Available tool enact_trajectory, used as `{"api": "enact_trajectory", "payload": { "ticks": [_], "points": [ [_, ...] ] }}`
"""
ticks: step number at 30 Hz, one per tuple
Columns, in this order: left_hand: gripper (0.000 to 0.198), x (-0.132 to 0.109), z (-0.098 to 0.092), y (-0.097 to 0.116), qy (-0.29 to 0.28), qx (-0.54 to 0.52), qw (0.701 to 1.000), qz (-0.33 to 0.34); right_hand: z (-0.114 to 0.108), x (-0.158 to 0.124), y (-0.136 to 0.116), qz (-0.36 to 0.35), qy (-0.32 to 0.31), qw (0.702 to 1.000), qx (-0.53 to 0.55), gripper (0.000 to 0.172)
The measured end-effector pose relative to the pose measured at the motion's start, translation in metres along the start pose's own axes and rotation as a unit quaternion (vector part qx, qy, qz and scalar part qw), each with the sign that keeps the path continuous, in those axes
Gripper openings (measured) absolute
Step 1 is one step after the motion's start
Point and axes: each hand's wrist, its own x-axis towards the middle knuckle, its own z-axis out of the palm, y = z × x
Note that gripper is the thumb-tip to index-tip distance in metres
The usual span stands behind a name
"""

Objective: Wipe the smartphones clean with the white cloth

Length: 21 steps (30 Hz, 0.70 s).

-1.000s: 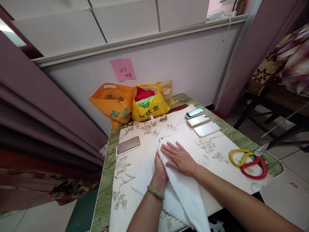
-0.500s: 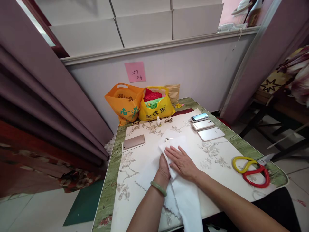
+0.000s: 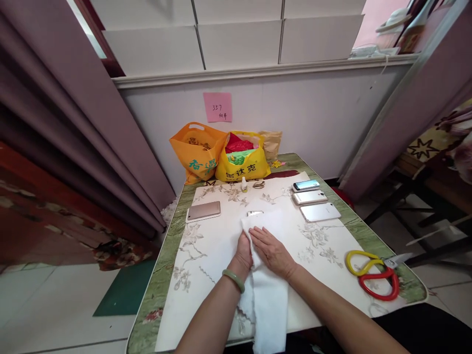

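A white cloth [image 3: 269, 300] hangs in a long strip from my hands over the table's near edge. Out of its far fold pokes the top end of a phone [image 3: 254, 213]; the rest of that phone is hidden. My left hand [image 3: 243, 250], wearing a green bangle [image 3: 233, 280] at the wrist, curls round the covered phone from the left, its fingers mostly under the cloth. Lying flat over the cloth, my right hand [image 3: 273, 253] presses it against the phone with fingers stretched out.
Several phones lie about: a stacked pair [image 3: 203, 211] at left, others [image 3: 320, 212] at right. Large scissors [image 3: 379, 275] rest near the right edge. Behind stand an orange bag [image 3: 197, 157], a yellow bag [image 3: 243, 169], a small bottle [image 3: 244, 185] and small dark scissors [image 3: 258, 185].
My right hand has slid slightly towards me and left over the cloth. More of the phone's top end shows, and the hanging cloth has shifted left. The camera view has shifted a little.
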Motion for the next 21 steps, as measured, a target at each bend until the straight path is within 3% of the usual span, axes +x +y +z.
{"api": "enact_trajectory", "payload": {
  "ticks": [3, 6, 9, 12, 16, 21],
  "points": [
    [0.028, -0.004, 0.002, 0.001, 0.007, 0.018, 0.999, -0.04, -0.002, 0.011, 0.008, 0.039, -0.012, 0.999, 0.006, 0.057],
    [0.038, -0.007, 0.004, 0.004, 0.003, 0.041, 0.997, -0.068, 0.002, 0.022, 0.02, 0.136, 0.025, 0.99, 0.016, 0.064],
    [0.046, -0.006, 0.007, 0.007, 0.004, 0.048, 0.997, -0.063, 0.009, 0.03, 0.028, 0.184, 0.071, 0.98, 0.029, 0.055],
    [0.05, -0.002, 0.009, 0.007, -0.012, 0.026, 0.997, -0.069, 0.014, 0.029, 0.028, 0.165, 0.09, 0.981, 0.037, 0.044],
    [0.049, 0.004, 0.004, 0.005, -0.04, -0.002, 0.995, -0.097, 0.011, 0.015, 0.018, 0.125, 0.096, 0.986, 0.047, 0.044],
    [0.034, 0.002, -0.015, 0.006, 0.014, -0.007, 0.996, -0.086, -0.001, 0.011, 0.008, -0.017, 0.004, 0.998, 0.054, 0.042]
  ]
}}
